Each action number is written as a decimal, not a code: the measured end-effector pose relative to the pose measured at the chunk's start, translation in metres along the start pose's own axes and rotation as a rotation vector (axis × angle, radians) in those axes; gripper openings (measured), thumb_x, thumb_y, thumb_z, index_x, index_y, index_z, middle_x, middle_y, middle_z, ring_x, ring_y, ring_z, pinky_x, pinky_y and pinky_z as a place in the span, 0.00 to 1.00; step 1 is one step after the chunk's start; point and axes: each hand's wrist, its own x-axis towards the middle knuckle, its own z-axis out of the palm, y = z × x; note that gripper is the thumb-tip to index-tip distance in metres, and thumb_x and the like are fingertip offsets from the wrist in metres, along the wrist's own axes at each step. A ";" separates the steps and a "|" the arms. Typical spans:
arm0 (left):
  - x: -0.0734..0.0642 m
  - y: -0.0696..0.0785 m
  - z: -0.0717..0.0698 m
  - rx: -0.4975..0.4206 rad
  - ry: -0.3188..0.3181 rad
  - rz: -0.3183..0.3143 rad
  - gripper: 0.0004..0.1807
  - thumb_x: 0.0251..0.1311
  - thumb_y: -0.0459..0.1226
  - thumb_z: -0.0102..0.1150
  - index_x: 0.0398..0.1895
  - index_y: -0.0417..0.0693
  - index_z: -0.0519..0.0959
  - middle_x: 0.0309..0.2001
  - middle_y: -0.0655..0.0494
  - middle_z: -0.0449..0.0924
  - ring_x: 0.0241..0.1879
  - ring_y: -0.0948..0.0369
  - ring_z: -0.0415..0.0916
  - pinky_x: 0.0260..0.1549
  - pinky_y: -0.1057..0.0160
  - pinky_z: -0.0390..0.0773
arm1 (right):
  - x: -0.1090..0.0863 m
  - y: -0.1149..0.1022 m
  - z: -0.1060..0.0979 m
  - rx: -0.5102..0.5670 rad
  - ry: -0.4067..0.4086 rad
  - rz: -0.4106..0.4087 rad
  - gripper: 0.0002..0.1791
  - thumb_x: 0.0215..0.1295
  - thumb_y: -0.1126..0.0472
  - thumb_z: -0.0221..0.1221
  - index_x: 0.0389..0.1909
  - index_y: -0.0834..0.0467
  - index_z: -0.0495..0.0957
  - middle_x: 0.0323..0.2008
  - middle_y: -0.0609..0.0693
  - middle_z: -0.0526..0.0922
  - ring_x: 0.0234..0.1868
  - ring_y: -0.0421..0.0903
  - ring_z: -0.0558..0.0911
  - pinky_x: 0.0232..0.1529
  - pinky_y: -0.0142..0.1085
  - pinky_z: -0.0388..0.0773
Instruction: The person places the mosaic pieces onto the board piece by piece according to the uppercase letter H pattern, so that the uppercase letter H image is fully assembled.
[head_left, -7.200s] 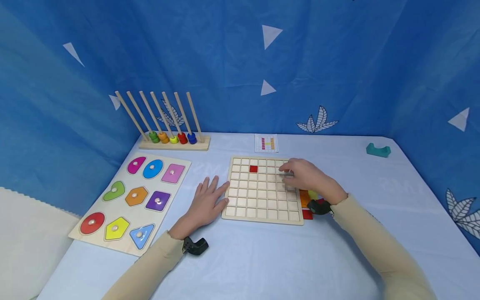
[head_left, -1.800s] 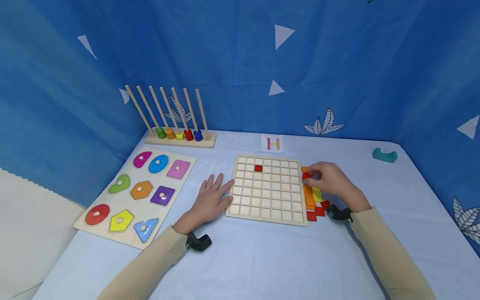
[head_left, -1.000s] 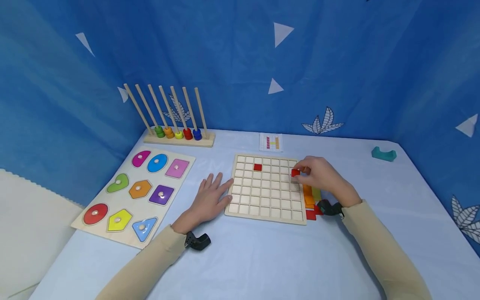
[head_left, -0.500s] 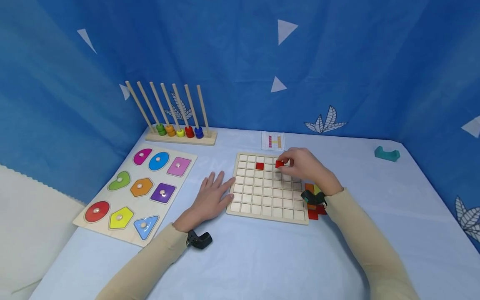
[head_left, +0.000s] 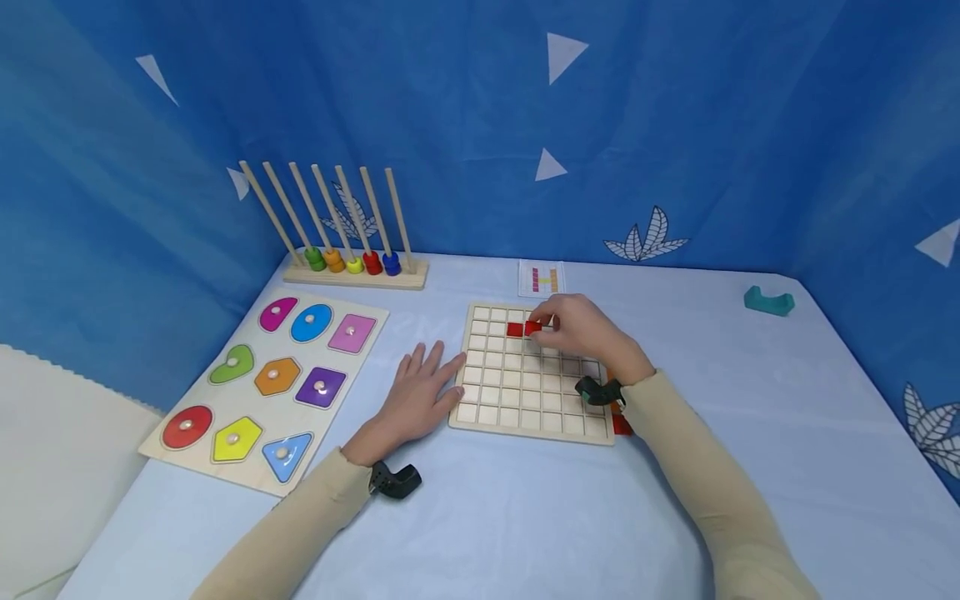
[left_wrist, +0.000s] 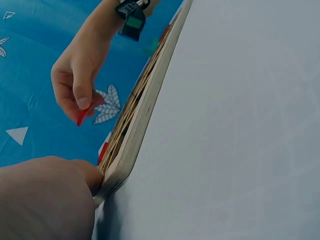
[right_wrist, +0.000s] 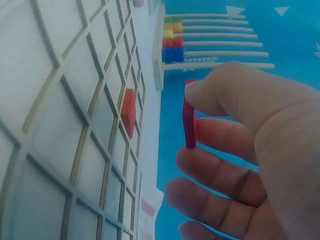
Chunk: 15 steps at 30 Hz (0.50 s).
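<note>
A wooden grid board (head_left: 510, 398) lies on the table, with one red square tile (head_left: 514, 330) seated in a cell near its far side. My right hand (head_left: 581, 327) pinches another red tile (right_wrist: 189, 120) between thumb and fingers. In the wrist views that held tile is raised off the board, tilted on edge; from the head it appears just right of the seated one. My left hand (head_left: 415, 402) lies flat with spread fingers, its fingertips touching the board's left edge. Loose red and orange tiles (head_left: 622, 425) by the right edge are partly hidden under my right arm.
A small printed pattern card (head_left: 541, 278) lies behind the board. To the left are a shape puzzle (head_left: 273, 417) with knobbed pieces and a peg stand (head_left: 356, 277) with coloured rings. A teal holder (head_left: 768, 302) sits at far right. Blue cloth hangs behind.
My right hand took a red tile from the loose tiles right of the board, then carried it leftward over the grid beside the seated red tile. My left hand stayed put.
</note>
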 end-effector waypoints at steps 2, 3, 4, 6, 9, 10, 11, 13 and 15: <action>0.000 0.000 -0.001 -0.001 0.002 0.002 0.32 0.74 0.47 0.50 0.77 0.48 0.65 0.80 0.33 0.50 0.80 0.32 0.37 0.75 0.30 0.43 | 0.002 -0.002 0.000 -0.006 -0.006 -0.004 0.13 0.63 0.57 0.67 0.46 0.58 0.88 0.38 0.52 0.88 0.29 0.44 0.76 0.33 0.37 0.74; 0.000 0.000 -0.001 0.001 0.002 0.003 0.32 0.74 0.47 0.50 0.77 0.48 0.65 0.80 0.33 0.50 0.80 0.32 0.38 0.75 0.30 0.43 | 0.003 -0.003 0.001 -0.010 -0.009 -0.004 0.13 0.63 0.57 0.67 0.46 0.58 0.88 0.39 0.52 0.88 0.30 0.44 0.76 0.33 0.36 0.74; 0.000 0.000 -0.002 -0.001 0.003 0.004 0.32 0.73 0.47 0.50 0.77 0.48 0.65 0.80 0.33 0.50 0.80 0.32 0.38 0.75 0.30 0.43 | 0.004 -0.004 0.001 -0.013 -0.013 -0.005 0.13 0.63 0.57 0.67 0.47 0.58 0.88 0.39 0.53 0.88 0.30 0.44 0.77 0.33 0.36 0.74; 0.000 0.000 -0.002 0.001 0.004 0.005 0.32 0.74 0.47 0.50 0.77 0.48 0.65 0.80 0.33 0.50 0.80 0.32 0.38 0.75 0.30 0.43 | 0.006 -0.005 0.002 -0.018 -0.019 -0.010 0.14 0.64 0.58 0.67 0.47 0.59 0.88 0.40 0.53 0.89 0.30 0.43 0.77 0.34 0.37 0.75; 0.000 0.000 -0.003 0.001 0.006 0.002 0.32 0.73 0.47 0.50 0.77 0.48 0.65 0.80 0.33 0.50 0.80 0.32 0.38 0.75 0.29 0.43 | 0.008 -0.007 0.004 -0.015 -0.023 -0.021 0.13 0.63 0.58 0.67 0.47 0.59 0.88 0.41 0.53 0.89 0.30 0.43 0.78 0.36 0.39 0.77; 0.000 0.000 -0.003 0.000 0.006 0.001 0.32 0.73 0.47 0.50 0.77 0.48 0.65 0.80 0.33 0.50 0.80 0.32 0.38 0.75 0.29 0.43 | 0.009 -0.007 0.005 -0.013 -0.024 -0.024 0.13 0.63 0.58 0.67 0.46 0.59 0.88 0.41 0.53 0.89 0.30 0.43 0.79 0.37 0.40 0.78; 0.000 0.000 -0.003 0.001 0.006 0.000 0.32 0.73 0.47 0.50 0.77 0.48 0.65 0.80 0.33 0.50 0.80 0.32 0.38 0.75 0.29 0.43 | 0.010 -0.007 0.007 -0.011 -0.024 -0.025 0.13 0.63 0.58 0.67 0.46 0.58 0.88 0.41 0.53 0.89 0.30 0.43 0.79 0.38 0.40 0.79; 0.000 0.000 -0.002 -0.003 0.005 0.001 0.32 0.73 0.47 0.50 0.77 0.48 0.65 0.80 0.33 0.51 0.80 0.32 0.38 0.75 0.29 0.43 | 0.011 -0.008 0.009 -0.009 -0.028 -0.022 0.13 0.62 0.58 0.68 0.46 0.58 0.88 0.41 0.53 0.89 0.31 0.42 0.80 0.39 0.41 0.80; 0.000 0.000 -0.002 -0.007 0.006 0.004 0.32 0.73 0.47 0.50 0.77 0.48 0.65 0.80 0.33 0.51 0.80 0.32 0.39 0.74 0.29 0.43 | 0.011 -0.009 0.011 -0.005 -0.032 -0.012 0.14 0.62 0.57 0.69 0.46 0.58 0.88 0.42 0.53 0.89 0.32 0.43 0.81 0.40 0.41 0.80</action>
